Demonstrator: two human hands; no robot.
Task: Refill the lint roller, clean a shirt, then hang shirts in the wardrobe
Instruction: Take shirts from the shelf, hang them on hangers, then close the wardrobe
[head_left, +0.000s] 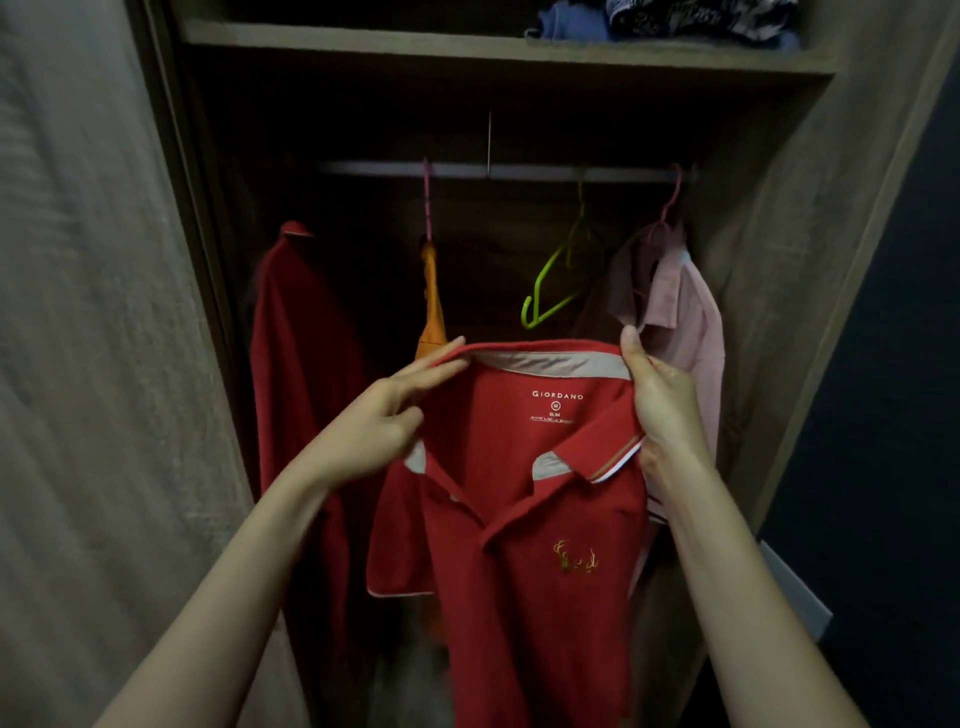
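Red polo shirt (519, 519) held up at centre to 6 o'clock, in front of the open wardrobe (779, 260). Left hand (395, 410) at the collar's 9 o'clock, nearly straight fingers pinching the collar edge. Right hand (660, 395) at 3 o'clock, clenched round the collar, thumb up. Rail (519, 171) at 12 o'clock. Bare green hanger (550, 291) at 1 o'clock, pink shirt (691, 322) at 2, orange garment (431, 312) at 11, another red shirt (301, 364) at 9.

a home bedroom – open wardrobe (779, 260), shirts hanging on its rail (519, 170).
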